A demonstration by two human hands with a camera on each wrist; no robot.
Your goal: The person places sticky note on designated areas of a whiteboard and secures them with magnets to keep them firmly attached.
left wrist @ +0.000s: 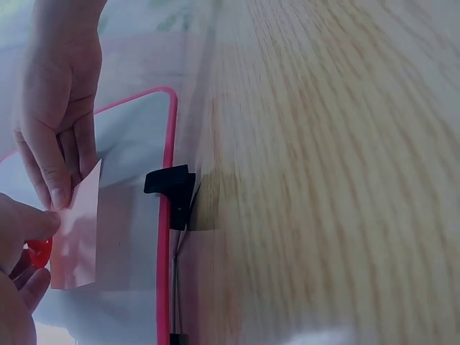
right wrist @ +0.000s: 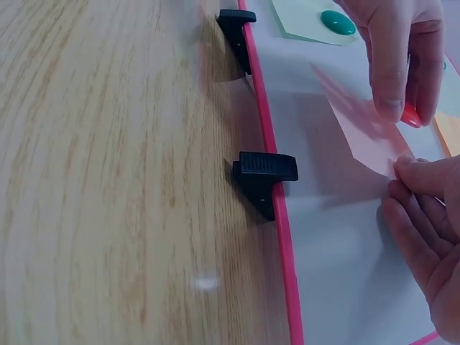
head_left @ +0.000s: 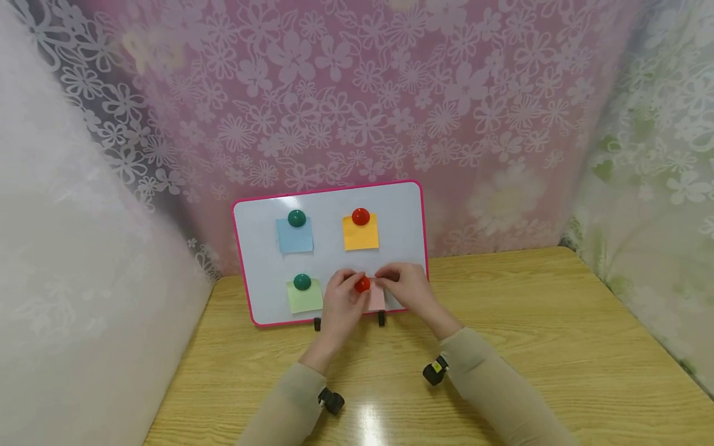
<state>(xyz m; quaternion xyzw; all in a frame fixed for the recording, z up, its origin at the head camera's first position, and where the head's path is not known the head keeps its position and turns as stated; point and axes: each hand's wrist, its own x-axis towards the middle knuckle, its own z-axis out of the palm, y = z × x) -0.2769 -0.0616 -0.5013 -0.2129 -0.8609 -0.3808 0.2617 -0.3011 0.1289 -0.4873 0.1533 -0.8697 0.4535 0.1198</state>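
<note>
Low on the right half of a pink-framed whiteboard (head_left: 398,248), both hands work at a pink paper note (head_left: 377,298). My left hand (head_left: 344,302) pinches a round red magnet (head_left: 362,284) between thumb and fingers at the note's top edge. On the other side, my right hand (head_left: 409,286) pinches the note's upper right corner between thumb and forefinger. In the right wrist view, the note's lower edge (right wrist: 341,133) stands out from the board, and the left hand's fingers partly cover the magnet (right wrist: 410,115).
A green magnet (head_left: 297,218) sits on a blue note (head_left: 294,238), another green magnet (head_left: 302,282) on a light green note (head_left: 305,302). A red magnet (head_left: 361,216) sits on an orange note (head_left: 360,238). Black stand feet (head_left: 382,318) support the board on the wooden table (head_left: 502,310).
</note>
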